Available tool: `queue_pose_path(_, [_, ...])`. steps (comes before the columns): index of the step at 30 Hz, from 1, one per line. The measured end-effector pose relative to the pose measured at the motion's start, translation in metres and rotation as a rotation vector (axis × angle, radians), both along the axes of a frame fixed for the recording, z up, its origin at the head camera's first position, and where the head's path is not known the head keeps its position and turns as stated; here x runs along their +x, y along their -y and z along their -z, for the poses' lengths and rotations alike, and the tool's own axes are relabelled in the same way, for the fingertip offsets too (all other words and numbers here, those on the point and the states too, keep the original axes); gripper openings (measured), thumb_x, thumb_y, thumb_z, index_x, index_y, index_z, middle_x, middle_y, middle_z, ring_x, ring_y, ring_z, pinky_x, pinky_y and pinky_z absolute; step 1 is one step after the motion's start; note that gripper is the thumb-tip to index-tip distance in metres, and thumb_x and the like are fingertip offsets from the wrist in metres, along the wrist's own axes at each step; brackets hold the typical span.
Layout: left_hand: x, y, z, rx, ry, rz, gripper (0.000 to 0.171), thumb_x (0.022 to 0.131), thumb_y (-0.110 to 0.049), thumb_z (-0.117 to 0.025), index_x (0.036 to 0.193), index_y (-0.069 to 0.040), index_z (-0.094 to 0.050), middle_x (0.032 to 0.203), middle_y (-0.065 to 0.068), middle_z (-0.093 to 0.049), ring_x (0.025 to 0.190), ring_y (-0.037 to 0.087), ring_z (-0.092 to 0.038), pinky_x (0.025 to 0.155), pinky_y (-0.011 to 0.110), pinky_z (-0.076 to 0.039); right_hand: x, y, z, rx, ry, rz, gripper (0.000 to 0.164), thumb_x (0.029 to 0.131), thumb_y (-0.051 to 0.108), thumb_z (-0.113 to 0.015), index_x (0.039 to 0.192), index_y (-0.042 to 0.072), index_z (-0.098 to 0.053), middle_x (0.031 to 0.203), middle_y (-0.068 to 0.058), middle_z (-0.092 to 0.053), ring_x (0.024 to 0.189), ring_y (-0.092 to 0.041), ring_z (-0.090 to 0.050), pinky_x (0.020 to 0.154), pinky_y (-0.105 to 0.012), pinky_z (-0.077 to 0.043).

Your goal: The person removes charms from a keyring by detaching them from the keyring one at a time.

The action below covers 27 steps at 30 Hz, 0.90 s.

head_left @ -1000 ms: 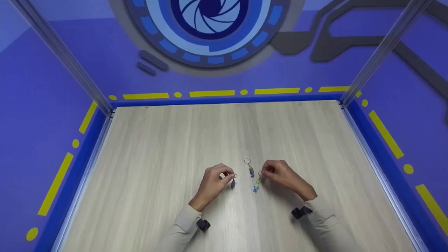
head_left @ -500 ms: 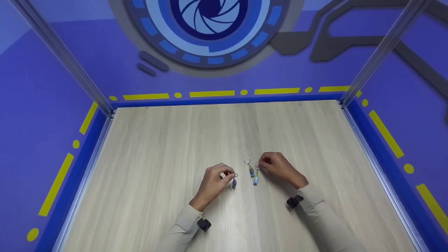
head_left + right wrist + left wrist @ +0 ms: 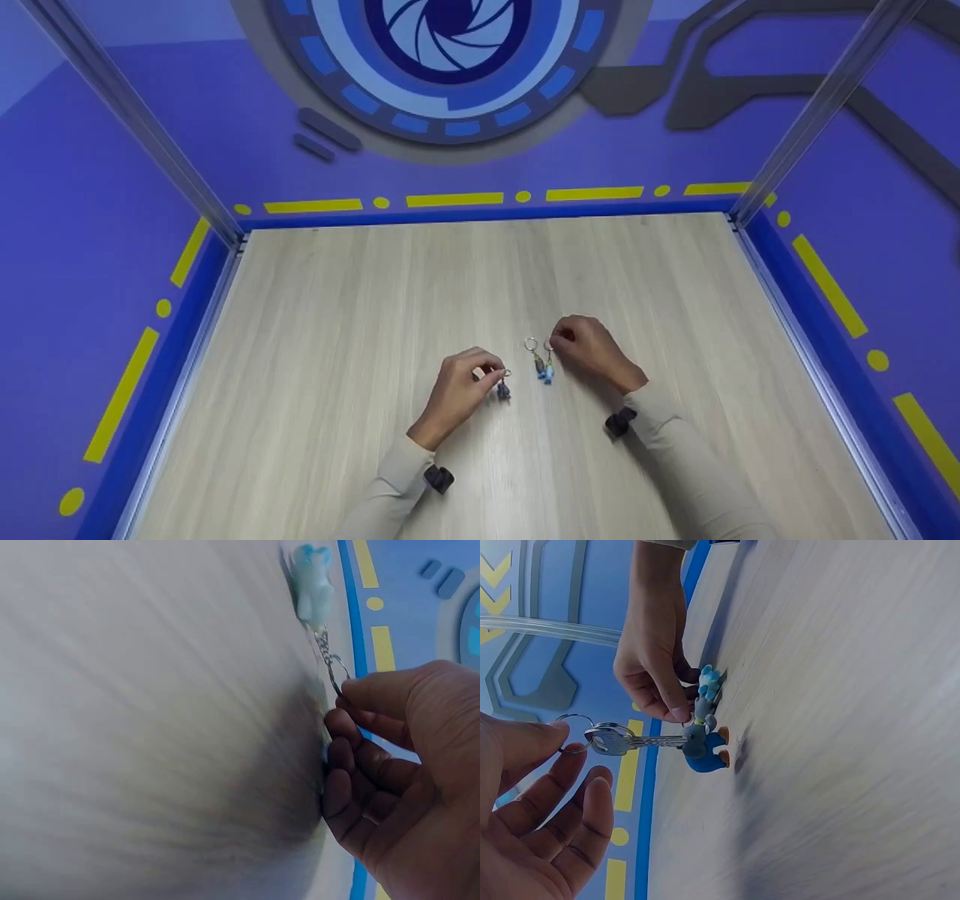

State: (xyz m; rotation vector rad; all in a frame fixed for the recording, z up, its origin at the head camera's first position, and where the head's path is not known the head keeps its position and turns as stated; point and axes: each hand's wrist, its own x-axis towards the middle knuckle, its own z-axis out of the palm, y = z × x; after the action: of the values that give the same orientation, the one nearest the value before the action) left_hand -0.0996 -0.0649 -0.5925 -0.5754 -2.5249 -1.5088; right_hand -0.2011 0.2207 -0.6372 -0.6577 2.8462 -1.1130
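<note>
My left hand pinches the ring of a keychain between thumb and finger. In the left wrist view its figurine, grey-headed with a blue body and orange feet, hangs from a chain, with a flat metal piece like a key by the ring. With the right hand I pinch the ring of a second keychain, whose pale blue figurine shows in the right wrist view. A third keychain, grey-brown and blue, lies on the table just left of it, its ring pointing away.
The light wood table is bounded by a blue back wall and side walls, with metal posts at the far corners. A black band sits on each sleeve near the wrist.
My right hand has moved away from me and slightly left, bringing the pale blue keychain beside the one on the table. The left hand has barely moved; its figurine has turned.
</note>
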Motion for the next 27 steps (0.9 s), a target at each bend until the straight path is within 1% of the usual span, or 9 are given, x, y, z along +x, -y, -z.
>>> queue_pose_path(4, [-0.001,-0.001,0.0,0.011,-0.004,0.009,0.006,0.099,-0.004,-0.081,0.097,-0.01,-0.082,0.095,-0.006,-0.077,0.088,0.009,-0.069,0.072,0.025,-0.057,0.001,0.002,0.0,0.006,-0.007,0.028,0.01,0.097,0.005,-0.076,0.089,0.011,-0.077,0.086,0.0,-0.072,0.077,-0.014,-0.062,0.073,-0.037,-0.053])
queue_pose_path(8, [-0.001,-0.002,0.001,0.017,-0.006,0.014,0.006,0.099,-0.004,-0.081,0.097,-0.009,-0.082,0.094,-0.006,-0.077,0.088,0.009,-0.069,0.072,0.025,-0.056,0.004,0.002,-0.001,-0.005,-0.013,0.026,0.01,0.098,0.004,-0.076,0.09,0.011,-0.077,0.088,0.0,-0.073,0.079,-0.015,-0.063,0.075,-0.038,-0.053])
queue_pose_path(13, [-0.001,-0.002,0.001,0.018,-0.005,0.019,0.006,0.099,-0.003,-0.081,0.097,-0.009,-0.082,0.094,-0.006,-0.077,0.088,0.009,-0.069,0.072,0.025,-0.057,0.011,0.001,-0.003,-0.033,-0.015,0.004,0.007,0.099,0.004,-0.076,0.095,0.009,-0.079,0.092,-0.001,-0.074,0.084,-0.016,-0.065,0.078,-0.039,-0.054])
queue_pose_path(18, [-0.001,-0.003,0.0,0.019,-0.003,0.022,0.007,0.1,-0.003,-0.08,0.098,-0.01,-0.082,0.096,-0.006,-0.077,0.089,0.009,-0.069,0.073,0.027,-0.058,0.021,0.003,-0.006,-0.065,-0.004,-0.015,0.005,0.102,0.007,-0.077,0.099,0.009,-0.08,0.096,0.0,-0.074,0.086,-0.015,-0.066,0.079,-0.037,-0.054])
queue_pose_path(23, [-0.002,-0.004,-0.001,0.008,-0.006,0.028,0.007,0.101,-0.005,-0.08,0.099,-0.011,-0.082,0.096,-0.006,-0.077,0.088,0.008,-0.069,0.073,0.026,-0.057,0.034,0.008,-0.012,-0.104,-0.014,-0.069,0.004,0.102,0.005,-0.077,0.104,0.007,-0.08,0.1,-0.003,-0.076,0.09,-0.017,-0.069,0.08,-0.035,-0.057])
queue_pose_path(27, [-0.001,-0.003,0.0,0.004,-0.01,0.027,0.006,0.101,-0.005,-0.08,0.099,-0.01,-0.082,0.095,-0.006,-0.077,0.087,0.007,-0.069,0.073,0.026,-0.057,0.044,0.014,-0.017,-0.12,-0.053,-0.109,0.005,0.101,0.002,-0.078,0.105,0.005,-0.08,0.102,-0.004,-0.077,0.091,-0.018,-0.072,0.081,-0.036,-0.06])
